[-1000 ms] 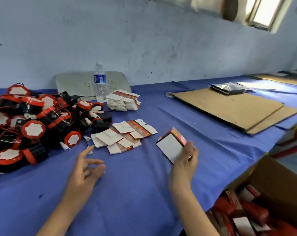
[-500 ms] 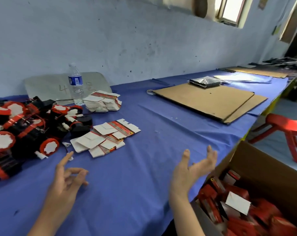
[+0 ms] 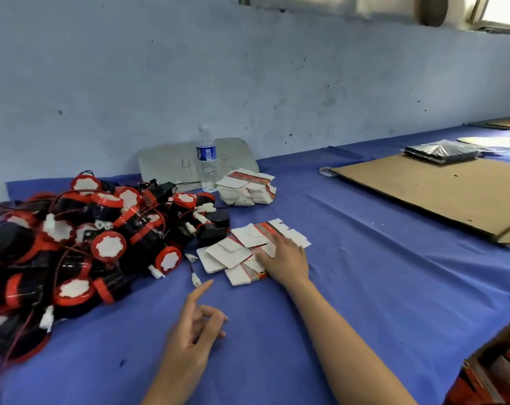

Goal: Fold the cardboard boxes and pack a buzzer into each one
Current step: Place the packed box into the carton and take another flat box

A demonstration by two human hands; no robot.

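A heap of red-and-black buzzers [image 3: 81, 249] with white round faces and wires covers the left of the blue table. Beside it lie several flat, unfolded white-and-red box blanks [image 3: 236, 252]. My right hand [image 3: 285, 258] rests flat on these blanks, fingers stretched over them. My left hand [image 3: 195, 325] hovers above the cloth nearer to me, index finger pointing out, the other fingers loosely curled, holding nothing. A second stack of flat blanks [image 3: 247, 188] sits farther back by the bottle.
A water bottle [image 3: 206, 159] stands before a grey board [image 3: 172, 162] leaning on the wall. Brown cardboard sheets [image 3: 440, 194] and a black packet [image 3: 442, 152] lie at the right. A carton [image 3: 493, 372] holding packed red boxes is at the bottom right corner.
My right hand let go of a folded box over the carton at the right, then swung back left onto the flat blanks. My left hand stayed hovering. The view turned back left.
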